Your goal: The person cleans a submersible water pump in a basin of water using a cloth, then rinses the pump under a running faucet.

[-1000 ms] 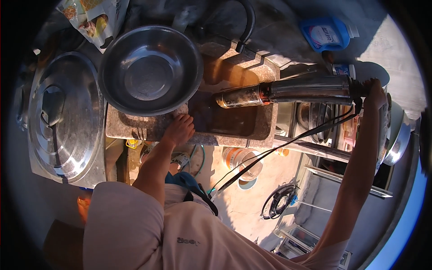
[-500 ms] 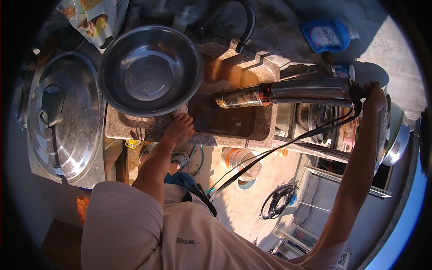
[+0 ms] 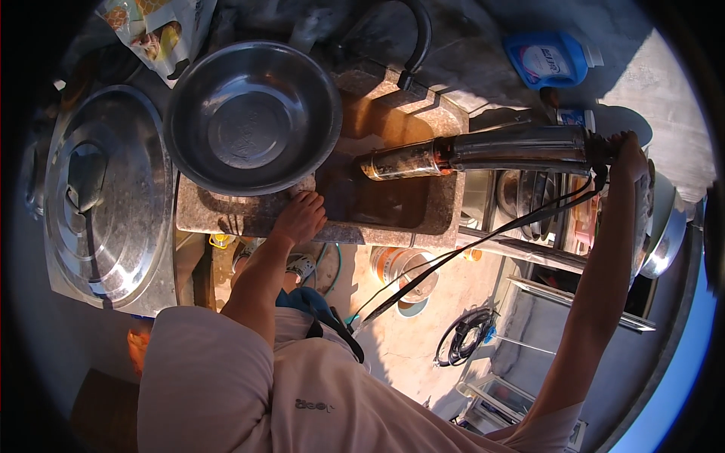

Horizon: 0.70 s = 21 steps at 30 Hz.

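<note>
My left hand (image 3: 300, 217) rests on the front rim of the stone sink (image 3: 264, 217), its fingers loosely bent over the inner edge. A wide metal basin (image 3: 249, 136) sits just beyond it, over the sink's left part. At the right, my right hand (image 3: 628, 157) is wrapped round the dark end of a long shiny metal tube (image 3: 521, 149). The tube lies nearly level, its narrower patterned front section (image 3: 404, 161) reaching over the sink's brownish bowl. A black strap (image 3: 483, 240) runs from its rear end down toward my body. What my right fingers grip exactly is partly hidden.
A dark curved faucet (image 3: 418, 45) stands behind the sink. To the left lies a large round metal lid (image 3: 113, 196) with a ladle-like tool on it. A blue bottle (image 3: 547, 60) is at the upper right. Buckets (image 3: 414, 273) and a coiled black hose (image 3: 467, 337) are on the floor.
The metal tube has risen very slightly at my right hand. My left hand and the basin stay in place.
</note>
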{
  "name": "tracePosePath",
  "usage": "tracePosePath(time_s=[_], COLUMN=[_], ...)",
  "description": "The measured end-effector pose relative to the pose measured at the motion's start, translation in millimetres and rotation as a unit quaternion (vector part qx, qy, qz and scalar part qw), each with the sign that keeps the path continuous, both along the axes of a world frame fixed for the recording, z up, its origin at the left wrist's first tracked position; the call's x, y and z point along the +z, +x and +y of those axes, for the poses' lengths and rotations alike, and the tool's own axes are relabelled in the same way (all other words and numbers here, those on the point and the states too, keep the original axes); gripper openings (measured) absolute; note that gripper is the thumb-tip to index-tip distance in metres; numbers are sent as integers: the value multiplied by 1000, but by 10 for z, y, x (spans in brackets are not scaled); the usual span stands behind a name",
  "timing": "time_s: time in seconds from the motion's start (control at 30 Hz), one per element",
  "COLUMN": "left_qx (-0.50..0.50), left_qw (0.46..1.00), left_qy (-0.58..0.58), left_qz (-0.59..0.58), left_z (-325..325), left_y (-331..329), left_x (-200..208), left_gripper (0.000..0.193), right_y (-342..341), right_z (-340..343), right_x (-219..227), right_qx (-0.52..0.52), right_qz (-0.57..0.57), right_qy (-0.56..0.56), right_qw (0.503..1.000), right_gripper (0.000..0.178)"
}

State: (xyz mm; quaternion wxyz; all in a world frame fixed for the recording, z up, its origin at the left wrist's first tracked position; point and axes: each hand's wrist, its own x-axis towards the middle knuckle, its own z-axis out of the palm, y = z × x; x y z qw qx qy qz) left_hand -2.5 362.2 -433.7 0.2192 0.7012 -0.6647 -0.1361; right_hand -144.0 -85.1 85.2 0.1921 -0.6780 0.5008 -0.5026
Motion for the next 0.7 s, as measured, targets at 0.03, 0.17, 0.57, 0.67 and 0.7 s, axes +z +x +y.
tracePosePath(time_s=[0.03,0.17,0.57,0.67,0.7], left_qx=[2,6,8,-21,-12], left_qw=[1000,1000,998,999,1000], left_qy=[-5,-6,-50,25,8], left_qz=[2,3,-47,-3,-5], left_z=[1,17,16,-19,-24], left_y=[-4,-7,-1,-2,-6], left_x=[-4,-41,-36,14,-29], left_gripper=[27,27,27,28,28], right_y=[12,81,190,219,219], right_z=[-5,30,121,74,-12], right_x=[3,-2,-1,23,33], right_qx=[1,7,14,-16,-18], right_qz=[-6,-11,-15,-13,-7], right_qy=[4,5,6,-6,-3], right_qw=[1000,1000,1000,1000,1000], right_gripper=[25,24,23,22,22])
